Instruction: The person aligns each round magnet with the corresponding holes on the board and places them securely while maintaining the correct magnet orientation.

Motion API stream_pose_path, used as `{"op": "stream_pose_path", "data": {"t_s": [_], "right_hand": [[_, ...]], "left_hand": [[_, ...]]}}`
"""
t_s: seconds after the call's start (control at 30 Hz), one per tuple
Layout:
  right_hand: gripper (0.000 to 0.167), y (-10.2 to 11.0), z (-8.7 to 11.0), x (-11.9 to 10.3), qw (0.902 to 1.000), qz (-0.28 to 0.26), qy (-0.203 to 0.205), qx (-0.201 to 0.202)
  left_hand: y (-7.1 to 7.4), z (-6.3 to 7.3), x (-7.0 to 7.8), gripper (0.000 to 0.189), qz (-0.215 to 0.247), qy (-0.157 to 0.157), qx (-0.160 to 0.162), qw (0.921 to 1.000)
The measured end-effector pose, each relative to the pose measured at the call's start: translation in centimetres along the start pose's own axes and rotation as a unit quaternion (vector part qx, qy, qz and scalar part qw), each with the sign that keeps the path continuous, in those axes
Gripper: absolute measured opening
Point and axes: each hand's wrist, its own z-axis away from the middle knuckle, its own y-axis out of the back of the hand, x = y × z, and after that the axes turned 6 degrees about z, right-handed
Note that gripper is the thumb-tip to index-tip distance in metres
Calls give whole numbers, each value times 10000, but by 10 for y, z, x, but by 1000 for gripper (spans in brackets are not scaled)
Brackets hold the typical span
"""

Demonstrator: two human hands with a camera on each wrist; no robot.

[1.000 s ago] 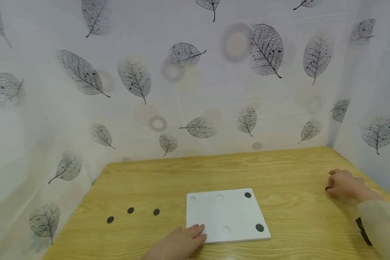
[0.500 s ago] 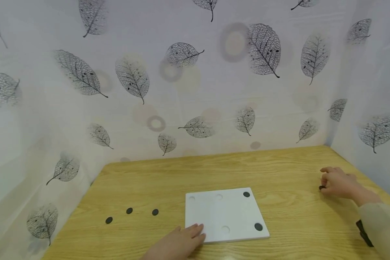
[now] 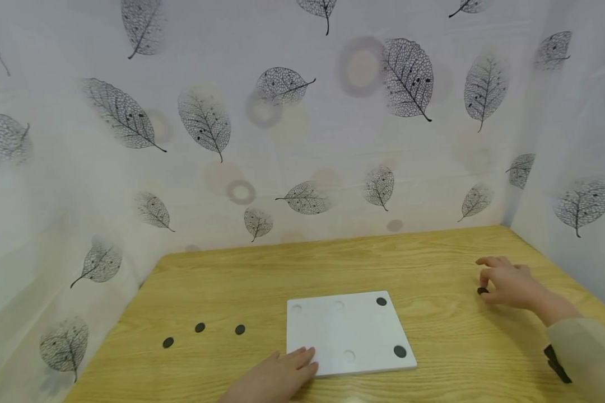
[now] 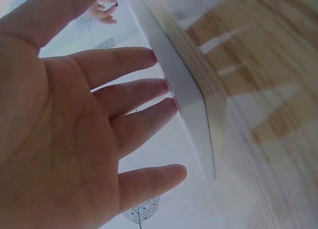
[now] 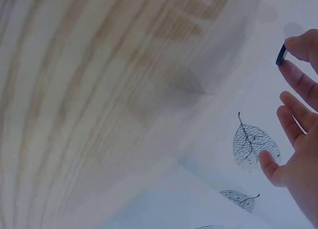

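A white board [image 3: 345, 330] with shallow round recesses lies on the wooden table. Black discs fill two of them, the far right disc [image 3: 381, 301] and the near right disc [image 3: 400, 351]. My left hand [image 3: 277, 376] rests its straight fingertips on the board's near left corner; in the left wrist view those fingers [image 4: 131, 95] lie against its edge. Over the right side of the table, my right hand [image 3: 511, 284] pinches a small black disc [image 3: 482, 291] between thumb and index finger. In the right wrist view this thin disc [image 5: 281, 55] shows edge-on, the other fingers spread.
Three loose black discs, among them a middle one [image 3: 200, 327], lie on the table [image 3: 222, 285] left of the board. A leaf-patterned curtain [image 3: 302, 140] closes off the back and both sides. A black band [image 3: 557, 364] shows below the right sleeve.
My right hand has moved left toward the board with the disc pinched in its fingers. The left hand stays at the board's corner.
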Motion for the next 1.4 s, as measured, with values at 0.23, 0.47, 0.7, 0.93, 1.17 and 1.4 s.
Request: {"op": "stream_pose_path", "data": {"t_s": [0.23,0.47,0.7,0.93,1.17,1.4], "right_hand": [[21,5,-2,-17,9995,8,264,164],[26,5,-5,-32,9981,-29,519,321],[28,7,-8,-48,9954,50,830,484],[29,10,-12,-65,9914,139,1190,519],[28,11,-15,-82,9884,248,1413,503],[29,11,-17,-94,9866,252,1548,442]], "left_hand": [[0,0,0,67,34,35,-17,10000],[0,2,1,68,117,114,-63,9998],[0,1,0,69,-57,-6,23,10000],[-1,2,0,69,-137,-67,91,9998],[-1,1,1,69,100,129,-62,9998],[0,0,2,69,165,220,-105,9996]]}}
